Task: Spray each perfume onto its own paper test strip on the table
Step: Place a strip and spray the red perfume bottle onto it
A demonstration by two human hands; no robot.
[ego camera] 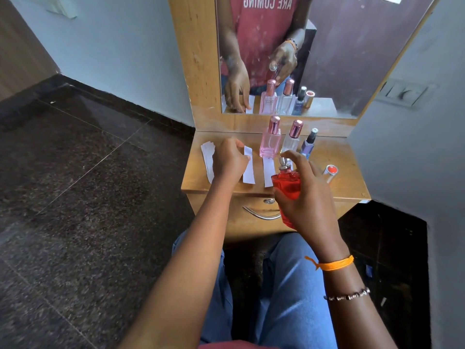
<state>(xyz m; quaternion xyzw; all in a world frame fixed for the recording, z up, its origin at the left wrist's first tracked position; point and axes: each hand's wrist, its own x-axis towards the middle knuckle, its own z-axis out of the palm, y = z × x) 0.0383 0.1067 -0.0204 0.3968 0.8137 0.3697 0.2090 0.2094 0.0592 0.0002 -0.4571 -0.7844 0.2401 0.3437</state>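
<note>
Wooden dressing table (334, 157): our right hand (309, 197) grips the red bottle (286, 185), forefinger on its nozzle; our left hand (230, 159) pinches a strip (248, 170). Three bottles beyond our fingers seem unsprayed.

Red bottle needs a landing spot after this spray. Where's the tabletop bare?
Bare wood lies right of the red cap, out to the table edge, and behind it beside the purple bottle. A thin strip runs along the front edge. The left and centre are crowded: strip stack, two laid strips, pink bottle, clear bottle.
</note>
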